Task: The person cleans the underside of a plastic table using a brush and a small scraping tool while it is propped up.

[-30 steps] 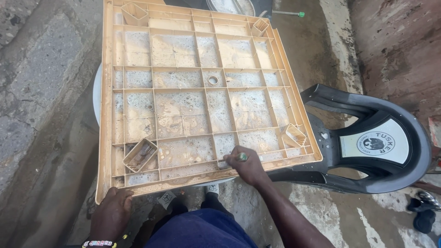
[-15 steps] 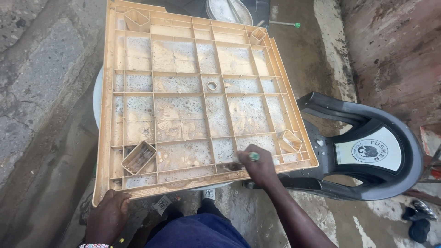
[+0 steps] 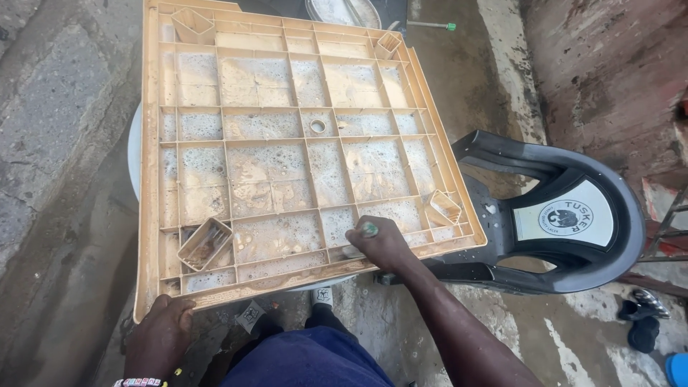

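Note:
A beige plastic table top [image 3: 287, 143] lies upside down before me, its ribbed underside wet and covered in soap foam, with square leg sockets at the corners. My left hand [image 3: 159, 331] grips its near left corner. My right hand [image 3: 378, 244] presses on the near edge toward the right, fingers closed around a small green-tipped scrubbing tool that is mostly hidden in my fist. The top rests on something white and round [image 3: 133, 154], seen only at its left edge.
A black plastic chair [image 3: 552, 215] lies on its side at the right. Wet concrete ground [image 3: 64, 215] lies all around. A round metal basin [image 3: 344, 11] shows at the top. Dark shoes [image 3: 641, 319] lie at the far right. My blue trousers [image 3: 308, 362] fill the bottom.
My right hand has slid a little to the right and downward along the near edge. The view has shifted slightly; my left hand stays on the corner.

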